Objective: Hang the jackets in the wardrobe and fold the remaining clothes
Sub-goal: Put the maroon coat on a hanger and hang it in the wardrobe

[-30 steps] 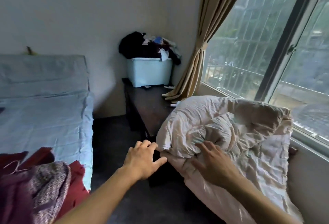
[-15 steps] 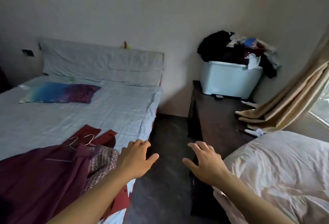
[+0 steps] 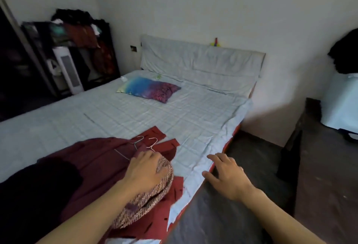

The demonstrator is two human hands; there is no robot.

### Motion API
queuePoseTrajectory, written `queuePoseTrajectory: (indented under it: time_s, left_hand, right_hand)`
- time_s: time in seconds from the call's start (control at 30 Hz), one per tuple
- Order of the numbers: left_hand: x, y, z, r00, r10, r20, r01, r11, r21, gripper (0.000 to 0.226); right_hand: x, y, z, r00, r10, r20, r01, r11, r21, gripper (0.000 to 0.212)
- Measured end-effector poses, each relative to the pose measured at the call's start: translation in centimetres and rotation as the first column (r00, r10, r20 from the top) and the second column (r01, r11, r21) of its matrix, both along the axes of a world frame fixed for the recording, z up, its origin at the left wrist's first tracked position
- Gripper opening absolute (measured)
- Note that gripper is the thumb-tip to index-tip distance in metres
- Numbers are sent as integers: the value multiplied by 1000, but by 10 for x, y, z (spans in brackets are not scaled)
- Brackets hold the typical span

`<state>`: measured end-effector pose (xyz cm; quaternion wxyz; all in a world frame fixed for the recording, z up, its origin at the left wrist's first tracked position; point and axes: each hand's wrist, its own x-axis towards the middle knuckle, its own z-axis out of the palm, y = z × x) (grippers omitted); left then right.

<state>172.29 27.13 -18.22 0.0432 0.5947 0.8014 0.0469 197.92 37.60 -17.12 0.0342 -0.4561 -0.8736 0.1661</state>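
Observation:
A pile of clothes lies on the near corner of the bed [image 3: 174,119]: a dark maroon garment [image 3: 91,158], a red patterned cloth [image 3: 164,143] beneath it, and a pink-and-white knitted garment [image 3: 151,199] on top. Two wire hangers [image 3: 143,143] lie on the maroon garment. My left hand [image 3: 145,170] rests on the knitted garment, fingers bent over its top edge near the hangers. My right hand [image 3: 226,175] hovers open over the bed's right edge, holding nothing.
A colourful pillow [image 3: 149,88] lies near the grey headboard [image 3: 201,61]. A dark shelf [image 3: 77,53] stuffed with clothes and a white appliance [image 3: 67,69] stand at the far left. A dark table [image 3: 325,146] with a white bin [image 3: 341,104] is at right.
My view has swung left from the window and the white quilt to the bed. My left hand has come down onto the knitted garment; my right hand left the quilt and moved over the bed's edge.

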Motion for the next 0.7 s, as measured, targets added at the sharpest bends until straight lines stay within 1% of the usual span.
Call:
queuePoseTrajectory:
  time_s: [0.17,0.3,0.43,0.53,0.7]
  left_hand:
    - [-62,7,-7,984,180,16,-180,984,12,51]
    - [-116,18,-24,962,270,39,-270,963,9,51]
    - [-178,40,-37,941,326,95,-328,945,8,52]
    - [-223,57,-46,926,356,129,-358,934,-9,51]
    - [-289,78,-66,900,402,166,-396,915,-71,49]
  right_hand:
    - [-68,38,-12,988,153,2,-153,988,-32,67]
    - [-133,69,-25,967,253,10,-253,967,-33,70]
    - [-203,98,-34,964,264,14,-263,964,-46,69]
    - [-252,118,-39,964,265,-29,-267,961,-75,61]
    - [-316,147,-64,957,287,-42,-290,947,-137,57]
